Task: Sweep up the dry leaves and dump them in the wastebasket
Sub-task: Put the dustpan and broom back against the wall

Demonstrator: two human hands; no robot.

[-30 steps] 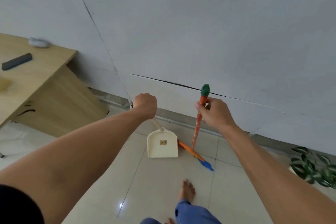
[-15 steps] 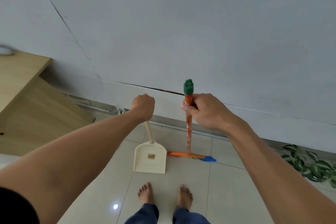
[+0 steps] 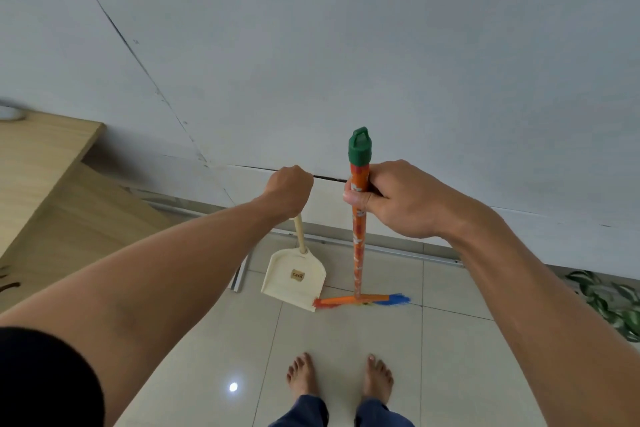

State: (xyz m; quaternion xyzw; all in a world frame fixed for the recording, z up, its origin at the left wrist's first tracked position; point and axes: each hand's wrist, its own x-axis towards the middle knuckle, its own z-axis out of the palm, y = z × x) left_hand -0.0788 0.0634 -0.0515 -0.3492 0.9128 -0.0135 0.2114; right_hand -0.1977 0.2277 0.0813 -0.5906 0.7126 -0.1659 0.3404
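Note:
My left hand (image 3: 289, 189) is closed around the top of a cream dustpan's handle; the dustpan (image 3: 294, 279) stands on the tiled floor near the wall. My right hand (image 3: 394, 198) grips an orange broom (image 3: 358, 253) just below its green cap. The broom stands upright, its orange and blue head flat on the floor right of the dustpan, touching its lower corner. No dry leaves or wastebasket are in view.
A grey wall (image 3: 346, 62) rises just behind the tools. A wooden desk (image 3: 45, 184) stands at the left. Green plant leaves (image 3: 609, 302) lie at the right edge. My bare feet (image 3: 339, 374) stand on the tiles below the tools.
The broom went from tilted to upright, its head now level on the floor. Both feet now stand side by side. The view shifted right, so less of the desk shows.

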